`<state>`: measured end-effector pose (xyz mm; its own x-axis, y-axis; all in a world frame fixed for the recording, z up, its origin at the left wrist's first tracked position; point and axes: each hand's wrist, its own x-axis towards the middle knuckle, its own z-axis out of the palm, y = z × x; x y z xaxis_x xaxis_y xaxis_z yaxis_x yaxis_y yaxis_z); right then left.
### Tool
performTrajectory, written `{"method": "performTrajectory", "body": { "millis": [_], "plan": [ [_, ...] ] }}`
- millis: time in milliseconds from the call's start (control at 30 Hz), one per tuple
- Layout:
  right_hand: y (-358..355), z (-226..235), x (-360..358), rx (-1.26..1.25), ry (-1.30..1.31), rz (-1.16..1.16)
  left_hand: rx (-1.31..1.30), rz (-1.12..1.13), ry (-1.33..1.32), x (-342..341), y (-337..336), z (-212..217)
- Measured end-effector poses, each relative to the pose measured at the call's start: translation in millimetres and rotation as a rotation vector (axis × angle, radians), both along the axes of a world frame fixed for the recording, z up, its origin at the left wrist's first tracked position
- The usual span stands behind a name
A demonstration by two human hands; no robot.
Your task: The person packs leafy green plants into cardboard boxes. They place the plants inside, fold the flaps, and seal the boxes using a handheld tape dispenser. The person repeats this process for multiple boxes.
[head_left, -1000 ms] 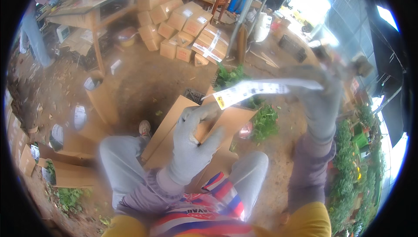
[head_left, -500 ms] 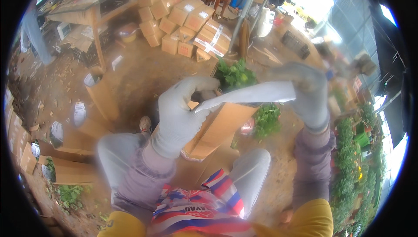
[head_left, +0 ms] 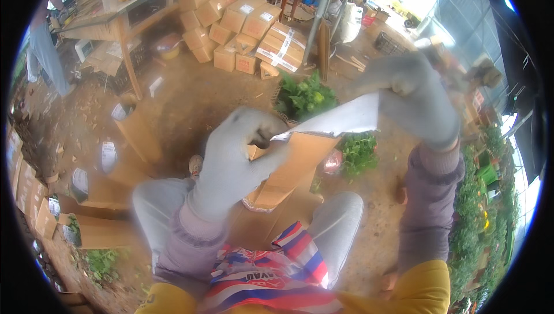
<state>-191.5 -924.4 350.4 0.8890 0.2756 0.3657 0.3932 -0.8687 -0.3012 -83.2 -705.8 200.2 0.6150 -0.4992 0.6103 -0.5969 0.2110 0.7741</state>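
Between my knees stands an open, narrow cardboard carton [head_left: 297,167], tilted, its top edge facing up. A strip of white paper [head_left: 349,116] stretches across that edge. My gloved left hand [head_left: 231,152] is closed, pinching the strip's left end at the carton's upper edge; the exact fingertip contact is partly hidden. Higher and to the right, my gloved right hand [head_left: 418,97] grips the strip's other end with bent fingers, slightly blurred. A leafy green plant [head_left: 306,97] shows just beyond the carton, and more green leaves [head_left: 358,153] lie to its right.
Several labelled cartons [head_left: 104,184] stand at my left. Stacked closed boxes [head_left: 242,25] fill the far middle, beside a wooden table [head_left: 104,19] and a metal pole [head_left: 320,17]. Potted plants [head_left: 467,227] line the right side. Another person's legs [head_left: 46,54] show at far left.
My right hand has moved right and slightly up, its end of the paper shifting left relative to it. My left hand has turned slightly, thumb lying along the carton's side.
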Motion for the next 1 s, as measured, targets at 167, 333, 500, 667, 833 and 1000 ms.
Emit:
{"method": "performTrajectory", "body": {
  "millis": [167, 333, 500, 667, 833, 1000],
  "plan": [
    [-8.3, 0.8, 19.0, -0.214, -0.071, 0.187, -0.015, -0.017, -0.028, 3.6, -1.3, 6.1],
    [-7.6, -2.3, 32.5, -0.226, 0.051, 0.168, 0.049, -0.049, 0.067, 4.2, -2.8, 3.6],
    [-0.5, 1.3, 24.3, -0.29, 0.154, 0.056, -0.003, -0.035, 0.118, 4.7, 5.7, 3.6],
    [2.4, -8.8, 34.4, -0.403, -0.137, 0.249, 0.169, 0.12, -0.342, 3.6, 7.0, 17.9],
    [-8.9, -6.4, 35.4, -0.451, -0.135, 0.257, 0.255, 0.148, -0.561, 3.2, 1.5, 37.1],
    [-34.5, -44.9, -8.7, 0.415, -0.284, -0.059, 0.372, 0.141, -0.596, 2.6, -0.2, 42.7]
  ]
}}
